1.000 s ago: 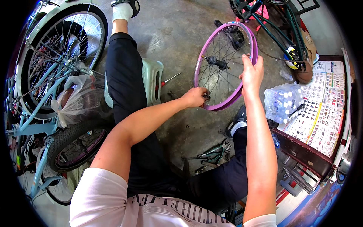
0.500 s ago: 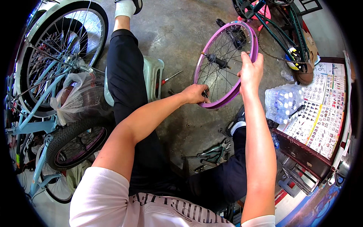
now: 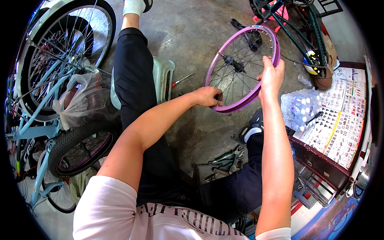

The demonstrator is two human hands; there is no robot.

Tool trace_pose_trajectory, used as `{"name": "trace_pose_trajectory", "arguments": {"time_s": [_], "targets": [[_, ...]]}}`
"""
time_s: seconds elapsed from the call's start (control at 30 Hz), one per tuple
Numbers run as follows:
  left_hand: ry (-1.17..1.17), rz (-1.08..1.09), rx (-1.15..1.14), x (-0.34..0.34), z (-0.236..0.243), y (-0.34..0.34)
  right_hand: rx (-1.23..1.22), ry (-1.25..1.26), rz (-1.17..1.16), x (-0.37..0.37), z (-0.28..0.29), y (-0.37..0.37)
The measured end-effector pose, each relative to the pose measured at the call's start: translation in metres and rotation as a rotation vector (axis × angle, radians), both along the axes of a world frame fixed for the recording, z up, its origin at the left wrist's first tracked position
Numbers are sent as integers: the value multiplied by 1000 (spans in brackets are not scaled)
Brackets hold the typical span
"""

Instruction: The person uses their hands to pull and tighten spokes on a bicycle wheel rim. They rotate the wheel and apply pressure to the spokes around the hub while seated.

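Note:
A purple bicycle wheel rim point(image 3: 236, 107), without a tire, is held up at a tilt above the floor. Thin dark spokes run from it to a black hub point(image 3: 233, 63). My right hand point(image 3: 271, 79) is closed round the rim's right side, thumb on top. At the lower left of the rim, my left hand point(image 3: 208, 97) has its fingers curled on a small dark tool point(image 3: 218, 97), close to the spokes. The fingers cover most of that tool, so its exact kind cannot be made out.
A pale green plastic stool point(image 3: 164, 80) and a red-handled screwdriver point(image 3: 182, 80) are left of the wheel. Pliers point(image 3: 226, 158) and other tools lie near my right foot. Bottled water point(image 3: 300, 108) sits on a cabinet point(image 3: 320, 168) at right. Bicycles point(image 3: 40, 130) crowd the left; a dark green frame point(image 3: 296, 34) stands far right.
The wheel and my right hand have shifted slightly to the right. The wheel's tilt has changed a little; my left hand stays at its lower left edge.

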State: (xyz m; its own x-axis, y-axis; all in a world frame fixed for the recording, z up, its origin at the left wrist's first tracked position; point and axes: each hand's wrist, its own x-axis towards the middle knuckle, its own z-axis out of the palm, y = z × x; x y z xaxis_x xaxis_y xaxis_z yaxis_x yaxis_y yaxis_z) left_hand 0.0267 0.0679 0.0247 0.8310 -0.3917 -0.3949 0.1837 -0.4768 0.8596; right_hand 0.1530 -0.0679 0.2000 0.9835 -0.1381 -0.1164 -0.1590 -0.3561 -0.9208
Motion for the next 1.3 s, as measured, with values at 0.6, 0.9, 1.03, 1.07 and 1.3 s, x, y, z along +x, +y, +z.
{"name": "trace_pose_trajectory", "arguments": {"time_s": [0.6, 0.9, 1.03, 1.07, 1.3], "targets": [[-87, 113, 280, -10, 7, -9, -123, -53, 102, -1, 3, 5], [-116, 595, 227, 0, -21, 10, -108, -14, 103, 3, 4, 5], [314, 725, -313, -9, -49, 6, -123, -36, 123, 6, 1, 6], [330, 714, -337, -12, -54, 5, -124, -41, 123, 5, 1, 8], [334, 672, -327, -15, -56, -15, -134, -65, 132, 5, 0, 10]]}}
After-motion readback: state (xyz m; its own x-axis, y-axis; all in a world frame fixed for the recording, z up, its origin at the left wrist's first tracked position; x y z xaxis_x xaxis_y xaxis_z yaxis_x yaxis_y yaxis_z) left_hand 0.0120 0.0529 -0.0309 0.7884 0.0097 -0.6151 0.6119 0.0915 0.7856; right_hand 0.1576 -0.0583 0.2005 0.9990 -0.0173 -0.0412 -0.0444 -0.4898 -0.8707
